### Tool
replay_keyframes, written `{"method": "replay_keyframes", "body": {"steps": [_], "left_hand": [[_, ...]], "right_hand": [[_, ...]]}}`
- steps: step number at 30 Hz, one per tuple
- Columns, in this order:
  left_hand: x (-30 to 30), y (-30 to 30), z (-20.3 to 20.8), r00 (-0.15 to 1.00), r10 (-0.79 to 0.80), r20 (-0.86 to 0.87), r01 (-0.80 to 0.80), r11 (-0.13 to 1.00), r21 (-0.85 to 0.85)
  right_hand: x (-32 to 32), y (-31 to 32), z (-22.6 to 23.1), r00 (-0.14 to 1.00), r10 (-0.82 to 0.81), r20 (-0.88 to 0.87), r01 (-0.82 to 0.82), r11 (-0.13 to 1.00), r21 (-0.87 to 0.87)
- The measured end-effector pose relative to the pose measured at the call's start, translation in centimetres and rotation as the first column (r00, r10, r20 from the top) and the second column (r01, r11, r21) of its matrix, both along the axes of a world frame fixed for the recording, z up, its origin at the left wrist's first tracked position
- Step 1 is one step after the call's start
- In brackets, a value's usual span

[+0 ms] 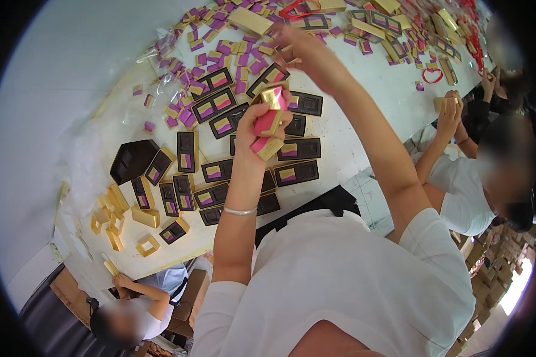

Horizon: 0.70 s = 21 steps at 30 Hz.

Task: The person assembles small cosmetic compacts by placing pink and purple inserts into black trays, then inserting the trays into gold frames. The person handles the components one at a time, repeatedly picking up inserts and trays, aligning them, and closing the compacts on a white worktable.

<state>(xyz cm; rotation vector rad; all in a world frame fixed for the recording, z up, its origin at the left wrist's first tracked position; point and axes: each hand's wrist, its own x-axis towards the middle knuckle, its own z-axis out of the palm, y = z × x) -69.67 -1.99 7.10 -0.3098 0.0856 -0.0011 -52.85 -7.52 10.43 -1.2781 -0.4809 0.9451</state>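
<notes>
"What do we see from the head camera?"

"Our left hand is raised over the middle of the worktop, fingers and thumb curled around a small stack of pink-and-gold blocks. The lowest block sits tilted near the wrist, which wears a pale band."

"And our right hand?"

"It reaches toward the worktop's far edge with fingers partly spread, near a long gold box. It's blurred, so we can't tell whether it has hold of anything or touches that box."

"What lies below us?"

"Black trays with gold sides run from the middle to the near edge, many with a purple-and-gold piece inside. Loose purple-and-gold pieces are strewn along the far edge. Toward the left end we have a black hexagonal tray and, by the near left corner, gold sleeves."

"Anyone beside us?"

"One co-worker's hands are at the left end; another's hands hold a gold box by the near edge, to our right."
</notes>
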Motion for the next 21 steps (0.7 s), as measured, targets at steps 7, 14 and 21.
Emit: {"method": "replay_keyframes", "body": {"steps": [7,14,21], "left_hand": [[-3.6,-0.5,0.4,0.955,-0.089,-0.284,0.165,0.952,0.257],[-5.1,-0.6,0.6,0.938,-0.201,-0.281,0.240,0.965,0.109],[-5.0,-1.1,0.7,0.779,-0.379,-0.500,0.533,0.820,0.208]], "right_hand": [[-5.5,-6.4,-1.0,0.983,0.181,-0.001,-0.181,0.983,-0.038],[-9.2,-9.2,-0.7,0.867,-0.458,0.198,0.469,0.883,-0.012],[-14.4,-12.6,-2.4,0.432,-0.234,0.871,0.343,0.936,0.081]]}}
